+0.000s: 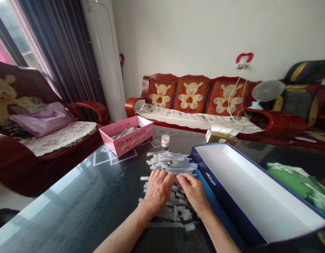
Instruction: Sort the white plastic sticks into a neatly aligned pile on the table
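Observation:
On the dark table a pile of whitish, translucent pens (170, 161) lies just beyond my hands, with more pens spread beneath them. My left hand (159, 189) is closed around a pen, whose pale end (144, 178) sticks out to its left. Close against it, the fingertips of my right hand (192, 189) are pinched together at the pen's other end; the fingers hide most of what is between them. Short clear pen caps (184, 213) lie loose below the right hand.
A pink box (127, 137) with pens inside stands at the back left. Beside the pile is a small white tub (165, 140). To the right sits a long blue box (231, 189) with a white inside. Behind it are a tissue box (220, 136) and a green-white packet (296, 182).

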The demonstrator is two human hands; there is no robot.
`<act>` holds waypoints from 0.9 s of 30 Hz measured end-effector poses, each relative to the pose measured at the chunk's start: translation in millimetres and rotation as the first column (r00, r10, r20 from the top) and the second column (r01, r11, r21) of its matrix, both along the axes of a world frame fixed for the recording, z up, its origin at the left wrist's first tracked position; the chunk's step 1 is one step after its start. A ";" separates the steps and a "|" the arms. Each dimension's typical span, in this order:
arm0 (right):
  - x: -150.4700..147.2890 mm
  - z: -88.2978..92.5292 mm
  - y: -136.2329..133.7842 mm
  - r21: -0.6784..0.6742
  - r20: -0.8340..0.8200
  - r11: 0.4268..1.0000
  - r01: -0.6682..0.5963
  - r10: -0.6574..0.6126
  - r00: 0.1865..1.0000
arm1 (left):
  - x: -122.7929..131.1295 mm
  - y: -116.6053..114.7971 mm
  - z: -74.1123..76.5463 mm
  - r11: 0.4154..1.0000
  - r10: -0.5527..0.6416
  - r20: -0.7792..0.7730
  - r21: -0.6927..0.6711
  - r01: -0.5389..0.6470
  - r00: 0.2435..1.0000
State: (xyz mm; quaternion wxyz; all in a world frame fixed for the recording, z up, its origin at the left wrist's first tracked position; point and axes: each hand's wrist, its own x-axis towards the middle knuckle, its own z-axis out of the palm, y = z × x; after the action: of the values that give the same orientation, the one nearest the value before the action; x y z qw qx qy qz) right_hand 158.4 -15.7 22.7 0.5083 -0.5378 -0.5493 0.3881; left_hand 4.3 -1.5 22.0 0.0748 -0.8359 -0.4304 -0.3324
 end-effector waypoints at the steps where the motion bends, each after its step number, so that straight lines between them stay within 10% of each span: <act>1: 0.8 -0.1 0.3 0.009 0.012 1.000 -0.006 0.006 1.000 | 0.0 0.2 -0.1 1.000 -0.003 -0.004 -0.002 0.003 1.000; 8: 1.8 -3.8 0.5 0.005 -0.140 0.996 -0.090 0.089 0.986 | -0.7 2.3 -1.4 1.000 0.006 -0.002 0.014 -0.006 1.000; 27: -0.8 2.3 -2.4 0.031 0.073 0.999 0.023 -0.025 0.997 | -1.6 1.6 1.7 1.000 -0.005 -0.026 0.012 0.006 1.000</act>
State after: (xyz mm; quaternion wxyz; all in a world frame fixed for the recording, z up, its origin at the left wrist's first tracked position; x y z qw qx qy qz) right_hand 157.6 -18.1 25.0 0.5004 -0.5506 -0.5668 0.3538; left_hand 2.7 0.1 23.6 0.0844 -0.8409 -0.4251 -0.3242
